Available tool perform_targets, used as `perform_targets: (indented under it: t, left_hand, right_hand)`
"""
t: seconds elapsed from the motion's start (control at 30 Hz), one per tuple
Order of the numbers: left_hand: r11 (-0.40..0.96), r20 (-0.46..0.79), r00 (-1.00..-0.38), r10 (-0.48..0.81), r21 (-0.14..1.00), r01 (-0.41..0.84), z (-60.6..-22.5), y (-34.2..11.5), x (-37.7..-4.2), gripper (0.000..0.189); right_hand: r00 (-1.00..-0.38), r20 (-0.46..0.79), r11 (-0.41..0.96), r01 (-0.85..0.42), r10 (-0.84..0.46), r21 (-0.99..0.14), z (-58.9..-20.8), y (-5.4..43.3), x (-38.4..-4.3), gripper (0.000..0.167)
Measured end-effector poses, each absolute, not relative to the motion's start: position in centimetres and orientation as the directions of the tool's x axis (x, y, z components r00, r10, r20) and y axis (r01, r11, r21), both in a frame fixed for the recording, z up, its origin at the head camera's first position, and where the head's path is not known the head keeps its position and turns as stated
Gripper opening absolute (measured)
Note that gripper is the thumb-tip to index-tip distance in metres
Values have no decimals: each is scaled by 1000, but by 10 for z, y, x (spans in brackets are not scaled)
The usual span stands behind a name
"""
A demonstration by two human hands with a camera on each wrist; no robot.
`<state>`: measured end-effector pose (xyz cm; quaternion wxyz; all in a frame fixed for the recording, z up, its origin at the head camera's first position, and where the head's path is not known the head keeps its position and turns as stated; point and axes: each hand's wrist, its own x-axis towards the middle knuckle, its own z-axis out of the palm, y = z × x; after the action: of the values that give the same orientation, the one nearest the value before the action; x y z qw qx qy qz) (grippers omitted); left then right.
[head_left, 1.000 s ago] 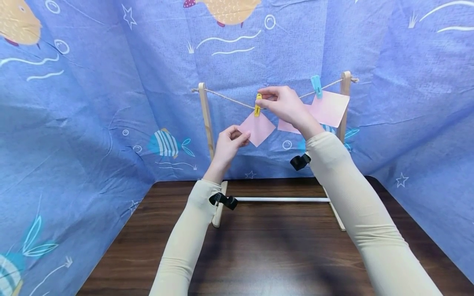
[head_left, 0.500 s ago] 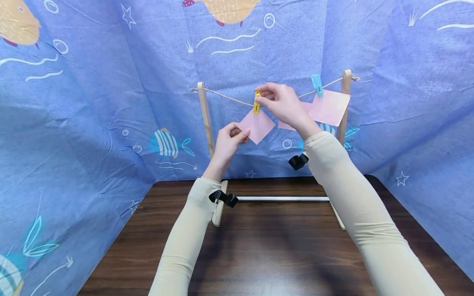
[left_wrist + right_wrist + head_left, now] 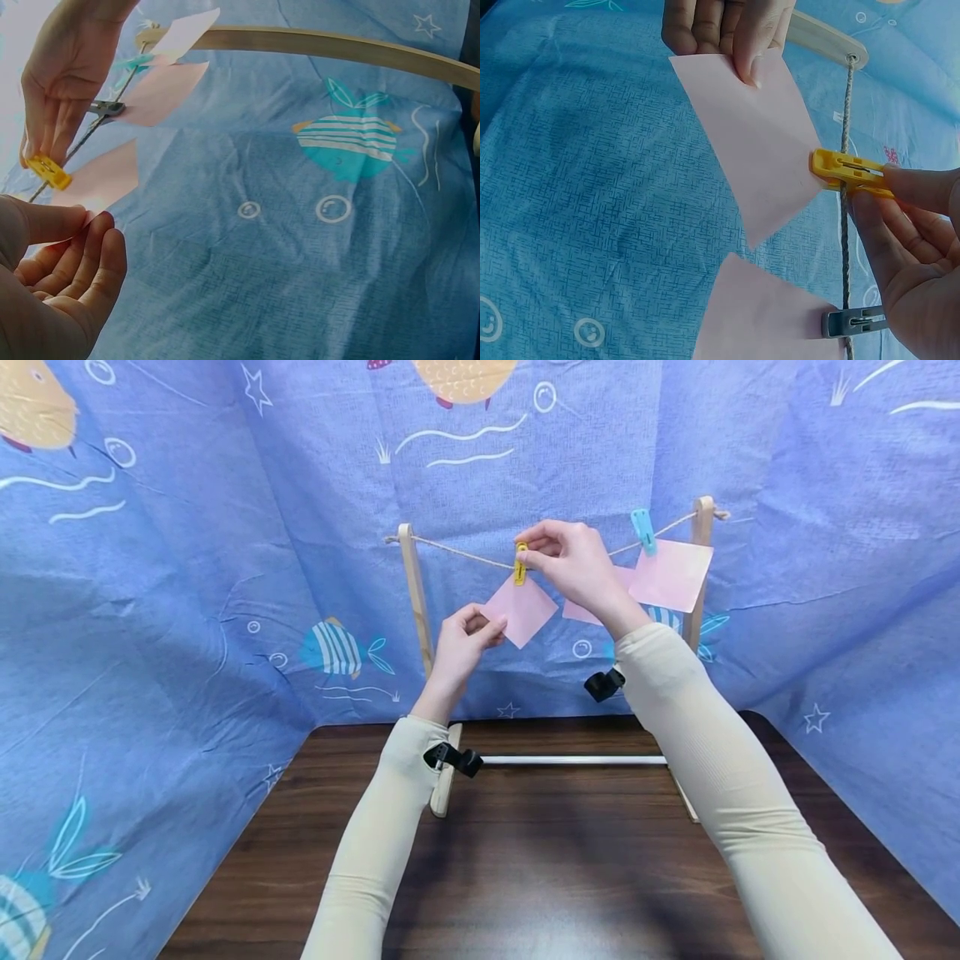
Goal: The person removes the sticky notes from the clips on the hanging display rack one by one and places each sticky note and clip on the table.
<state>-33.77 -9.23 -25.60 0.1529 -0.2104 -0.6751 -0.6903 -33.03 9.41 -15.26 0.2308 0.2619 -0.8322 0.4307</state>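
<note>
A square pink paper [image 3: 522, 612] hangs by one corner at the rope [image 3: 468, 556], with a yellow clothespin [image 3: 520, 566] over that corner and the rope. My left hand [image 3: 463, 639] pinches the paper's left corner between thumb and fingers. My right hand [image 3: 573, 560] pinches the upper end of the yellow clothespin. In the right wrist view the clothespin [image 3: 847, 172] straddles the rope, its jaws at the paper's corner. Beyond it, a grey clothespin [image 3: 851, 322] holds a second pink paper [image 3: 769, 315]; in the head view my right hand hides that clothespin.
A light blue clothespin [image 3: 643, 531] holds another pink paper [image 3: 672, 577] near the right wooden post [image 3: 702, 527]. The left wooden post [image 3: 415, 593] carries the rope's other end. A white rod [image 3: 573, 760] joins the stand's feet above the brown table [image 3: 547, 860]. A blue fish-print cloth [image 3: 337, 485] surrounds it.
Both hands keep their hold on the paper and the yellow clothespin. The stand, papers and hands sit slightly higher in the head view than a second ago.
</note>
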Motion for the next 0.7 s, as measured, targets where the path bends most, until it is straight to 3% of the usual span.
perform_targets:
  t: [0.7]
  left_hand:
    - [-86,485,-872,58,873,480,-267,-91,-337,9]
  right_hand:
    - [-679,710,436,-704,-186,-560,-138,95,-317,23]
